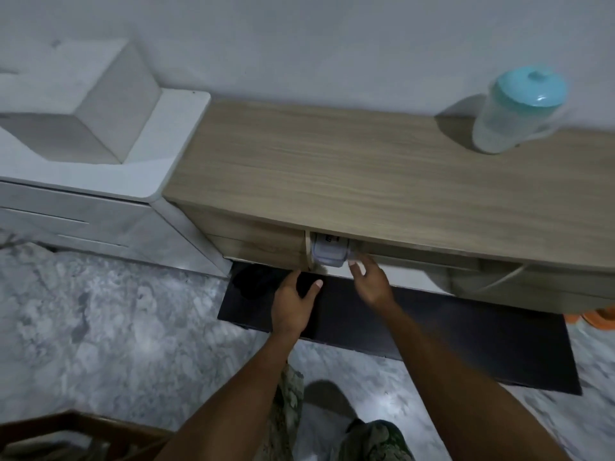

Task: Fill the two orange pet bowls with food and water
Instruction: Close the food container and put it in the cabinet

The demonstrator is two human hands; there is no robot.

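Our right hand [369, 281] is reaching, fingers loosely spread and gripping nothing, toward the pale oak-look wooden cabinet [382, 168]. Its fingertips are arriving just beside the right-hand clip of the clear plastic food box with a snap lid [327, 252]; blur is keeping us from telling whether they are touching it. Our left hand [296, 304] is hovering lower and to the left, thumb held wide. Its fingers are stretching toward the lower edge of the cabinet front, and their tips are too dark to read.

That box is sitting inside the cabinet's opening, just under the top board, straight ahead of the right hand and slightly above it. Only its near end is showing, so we are judging that its length is running back into the cabinet. A straight pull toward us should suit, with the right hand nearer.

On the cabinet's top, far right, a translucent jug with a turquoise lid [519, 111] is standing. Below the cabinet's right end, the orange pet bowls [599, 317] are peeking out beside a black floor mat [466, 341], on grey marbled floor [100, 321].
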